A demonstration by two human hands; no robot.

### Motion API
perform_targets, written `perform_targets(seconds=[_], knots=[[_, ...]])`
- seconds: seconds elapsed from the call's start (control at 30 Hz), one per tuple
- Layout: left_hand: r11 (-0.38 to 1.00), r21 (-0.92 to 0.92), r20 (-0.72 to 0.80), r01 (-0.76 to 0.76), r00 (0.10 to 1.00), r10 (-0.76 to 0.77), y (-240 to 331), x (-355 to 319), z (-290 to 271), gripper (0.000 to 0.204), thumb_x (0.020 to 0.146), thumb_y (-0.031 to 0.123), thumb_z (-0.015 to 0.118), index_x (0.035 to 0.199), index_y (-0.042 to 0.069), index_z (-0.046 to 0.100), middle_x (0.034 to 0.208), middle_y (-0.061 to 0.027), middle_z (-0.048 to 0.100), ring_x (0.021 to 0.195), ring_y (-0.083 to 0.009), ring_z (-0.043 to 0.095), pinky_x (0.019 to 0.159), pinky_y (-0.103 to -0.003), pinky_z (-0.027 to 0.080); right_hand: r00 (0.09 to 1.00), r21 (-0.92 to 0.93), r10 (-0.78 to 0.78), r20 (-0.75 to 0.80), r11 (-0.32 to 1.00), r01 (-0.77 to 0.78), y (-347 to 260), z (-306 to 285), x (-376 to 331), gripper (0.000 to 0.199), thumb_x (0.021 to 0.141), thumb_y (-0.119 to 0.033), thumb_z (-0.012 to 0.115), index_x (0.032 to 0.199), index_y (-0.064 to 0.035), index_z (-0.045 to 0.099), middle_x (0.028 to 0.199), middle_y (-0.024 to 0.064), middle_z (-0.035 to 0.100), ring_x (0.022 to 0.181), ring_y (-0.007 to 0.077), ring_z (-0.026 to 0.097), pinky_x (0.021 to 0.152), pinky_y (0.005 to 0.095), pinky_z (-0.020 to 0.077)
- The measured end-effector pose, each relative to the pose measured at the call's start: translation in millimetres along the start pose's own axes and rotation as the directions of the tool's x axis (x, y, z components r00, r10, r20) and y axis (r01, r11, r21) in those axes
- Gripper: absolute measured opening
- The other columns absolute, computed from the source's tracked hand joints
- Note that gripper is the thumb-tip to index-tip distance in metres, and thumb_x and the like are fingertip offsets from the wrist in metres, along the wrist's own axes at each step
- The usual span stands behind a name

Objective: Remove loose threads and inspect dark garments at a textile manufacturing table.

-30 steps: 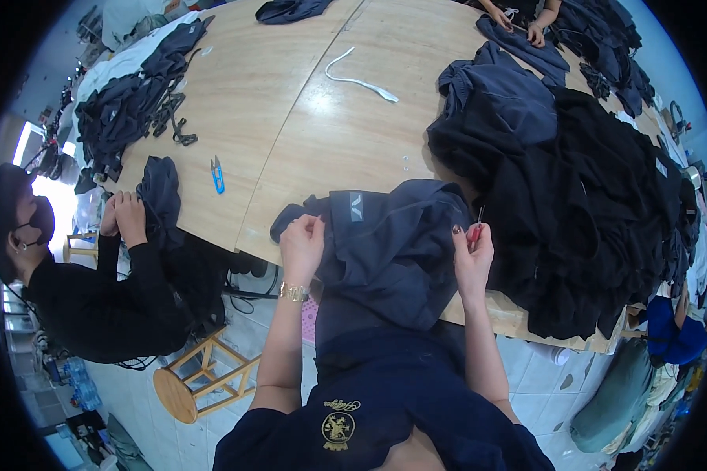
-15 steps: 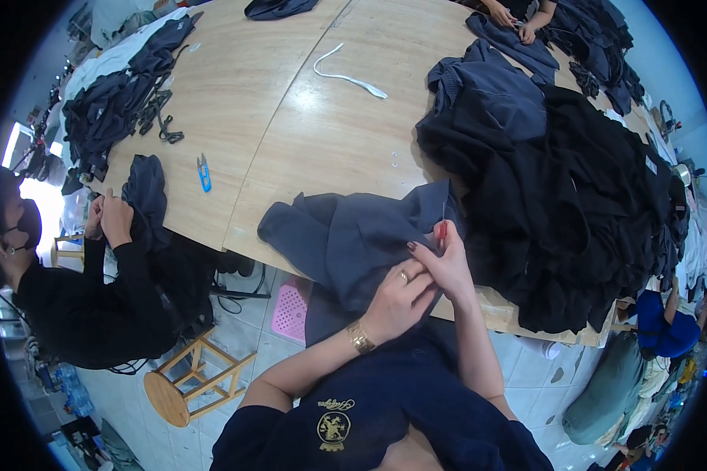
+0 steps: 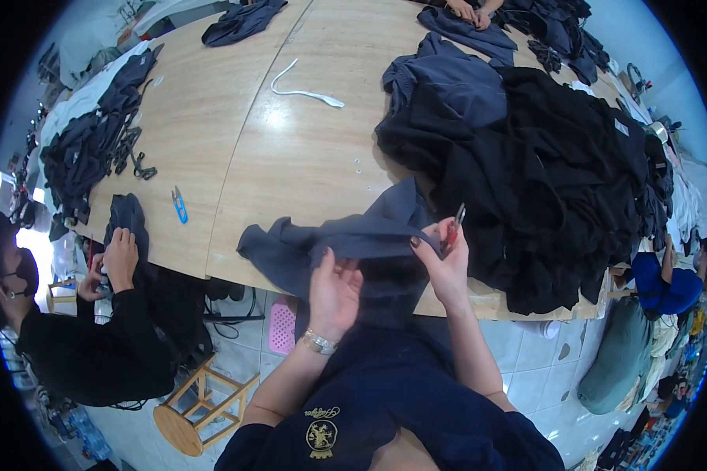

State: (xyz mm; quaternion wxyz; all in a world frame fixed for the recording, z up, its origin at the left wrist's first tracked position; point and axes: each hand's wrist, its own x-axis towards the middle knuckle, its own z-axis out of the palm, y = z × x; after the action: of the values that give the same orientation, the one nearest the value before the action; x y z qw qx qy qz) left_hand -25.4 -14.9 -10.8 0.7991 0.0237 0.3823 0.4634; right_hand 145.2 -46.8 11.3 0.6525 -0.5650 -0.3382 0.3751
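A dark grey garment (image 3: 322, 245) lies partly on the table in front of me, its near part hanging over the edge toward my lap. Red-handled thread snips (image 3: 453, 228) are in my right hand (image 3: 450, 271), blades pointing up and away from me. The thumb and a finger of that hand also touch the garment's edge. My left hand (image 3: 336, 297) is turned palm up against the near side of the cloth, fingers spread and partly curled, holding nothing that I can see.
A large pile of black garments (image 3: 526, 180) lies to the right. Blue snips (image 3: 180, 206) and a white strip (image 3: 306, 93) rest on the wooden table (image 3: 243, 180). A co-worker (image 3: 78, 330) handles dark cloth at left, beside a wooden stool (image 3: 181, 428); another person's hands (image 3: 473, 12) work at the far side.
My left hand has come away from beside the right, moved left and turned palm up. The right-hand snips now show their blades. The garment has been shifted, and the whole view has swung slightly.
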Motion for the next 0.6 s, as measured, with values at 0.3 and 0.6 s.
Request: perform_targets(seconds=[0.3,0.6], knots=[[0.999,-0.044,0.376,-0.029,0.926,0.044,5,-9,45,0.023,0.096,0.023,0.046,0.102,0.003,0.054,0.108,-0.01,0.059,0.104,-0.0221,0.057,0.097,-0.047,0.043,0.998,-0.559,-0.055,-0.023,0.829,0.032,24,-20,-33,0.034,0.076,-0.014,0.072,0.088,-0.0021,0.043,0.07,0.0042,0.047,0.062,0.013,0.046,0.058,0.0267,0.0411],[0.956,0.135,0.409,-0.26,0.893,0.185,-16,-1,32,0.02,0.095,0.017,0.047,0.1,0.001,0.058,0.099,-0.0078,0.062,0.094,-0.0161,0.058,0.09,-0.034,0.045,0.97,-0.27,-0.235,0.068,0.931,0.245,-19,23,-24,0.027,0.078,-0.001,0.065,0.092,-0.0029,0.042,0.074,0.0053,0.055,0.063,0.0092,0.052,0.055,0.023,0.0432]])
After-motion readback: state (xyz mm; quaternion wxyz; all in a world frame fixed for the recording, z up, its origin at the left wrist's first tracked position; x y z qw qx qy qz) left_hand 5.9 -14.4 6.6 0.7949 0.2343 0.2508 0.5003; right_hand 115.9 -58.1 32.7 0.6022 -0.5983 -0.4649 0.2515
